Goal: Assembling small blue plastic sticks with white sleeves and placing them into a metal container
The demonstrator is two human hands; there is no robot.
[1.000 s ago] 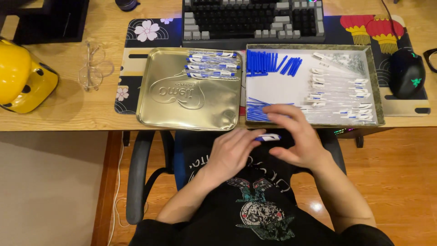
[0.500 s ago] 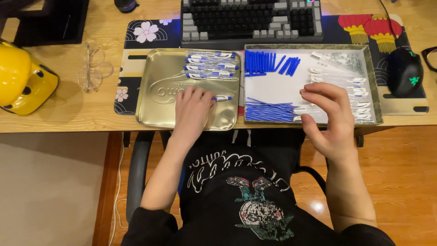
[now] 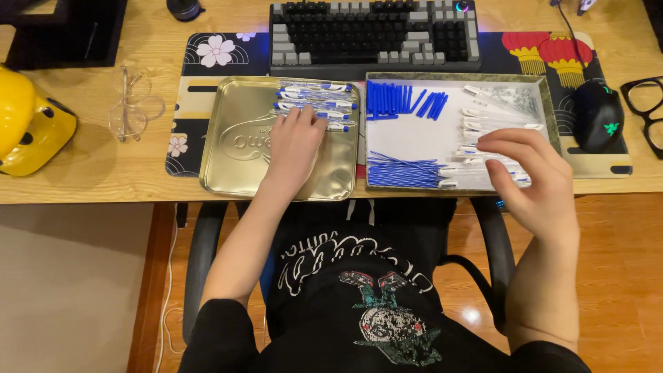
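Your left hand (image 3: 295, 141) lies palm down, fingers together and nearly flat, in the silver metal tray (image 3: 235, 155) at centre-left of the frame. Its fingertips touch the lowest of the assembled pens (image 3: 314, 103) — clear barrels with blue caps, stacked in rows along the tray's upper right part. Whether a pen sits under the palm cannot be told.

Your right hand (image 3: 528, 183) hovers at the lower right of the white-lined box (image 3: 414, 138), which sits just right of the silver tray. The fingers are curled inward, thumb and forefinger drawn close together over the clear pen barrels (image 3: 494, 148) heaped on the box's right side; it may be pinching one, but the frame does not show this clearly. In the same box, blue caps (image 3: 400, 99) lie in a row at the upper left and thin blue refills (image 3: 400, 173) in a bundle at the lower left, with a small heap of tiny grey parts (image 3: 514, 99) in the upper right corner.

Both containers rest on a patterned desk mat (image 3: 190, 103). Above them, at top centre, is a keyboard (image 3: 373, 34). A black mouse (image 3: 597, 116) sits right of the box, dark-framed glasses (image 3: 642, 97) at the right edge, clear safety glasses (image 3: 135, 103) left of the mat, and a yellow object (image 3: 31, 124) at the far left.
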